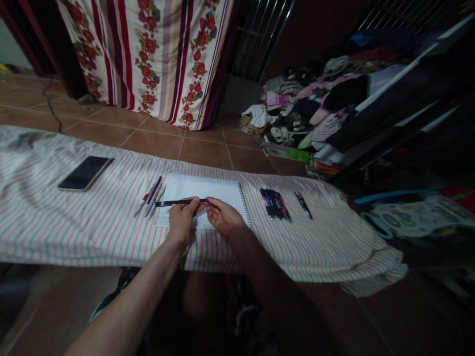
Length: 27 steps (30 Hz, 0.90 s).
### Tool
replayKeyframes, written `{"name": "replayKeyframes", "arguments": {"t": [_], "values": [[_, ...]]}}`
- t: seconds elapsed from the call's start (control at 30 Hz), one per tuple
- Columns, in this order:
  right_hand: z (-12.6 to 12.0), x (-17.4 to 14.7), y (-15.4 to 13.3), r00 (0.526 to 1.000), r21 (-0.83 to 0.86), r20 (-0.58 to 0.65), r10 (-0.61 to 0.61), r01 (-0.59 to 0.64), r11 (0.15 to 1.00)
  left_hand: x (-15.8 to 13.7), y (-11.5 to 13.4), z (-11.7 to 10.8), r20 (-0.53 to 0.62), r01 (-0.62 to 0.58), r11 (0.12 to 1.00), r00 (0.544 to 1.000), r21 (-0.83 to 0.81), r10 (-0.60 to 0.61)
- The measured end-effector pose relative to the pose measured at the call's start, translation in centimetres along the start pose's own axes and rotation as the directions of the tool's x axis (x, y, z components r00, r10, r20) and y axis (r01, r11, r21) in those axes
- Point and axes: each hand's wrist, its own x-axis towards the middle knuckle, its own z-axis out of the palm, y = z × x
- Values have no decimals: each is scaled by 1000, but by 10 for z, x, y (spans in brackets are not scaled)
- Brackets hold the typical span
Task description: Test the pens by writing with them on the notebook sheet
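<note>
A dark pen (172,202) lies level between my two hands, just above a spiral notebook (208,185). My left hand (182,217) pinches it near the middle, with the thumb on top. At its right end, the fingertips of my right hand (222,213) are closed on it. The notebook's page is pale, and its wire binding runs down the right side. Left of the notebook lie several pens (151,198) in grey, pink and light tones. To its right, several dark pens (275,205) lie in a row, with one more pen (304,205) apart from them.
A striped cloth (111,212) covers the long low surface. On its left part rests a phone (85,174), screen up. A flowered curtain (148,59) hangs beyond the tiled floor (156,136). Heaped clothes (311,104) lie back right, near a dark slanted frame.
</note>
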Motion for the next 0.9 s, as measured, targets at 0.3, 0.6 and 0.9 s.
{"name": "replayKeyframes", "arguments": {"t": [0.3,0.6,0.9], "values": [[-2,-1,4,1000,-79,19,1,0,997,4,0,-9,21,-13,1000,1000,-25,13],[-2,-2,6,997,-44,52,-62,64,997,5,1,-12,-8,-15,1000,1000,16,15],[-1,1,7,997,59,46,-69,66,996,5,2,-11,24,3,999,1000,-36,-2]]}}
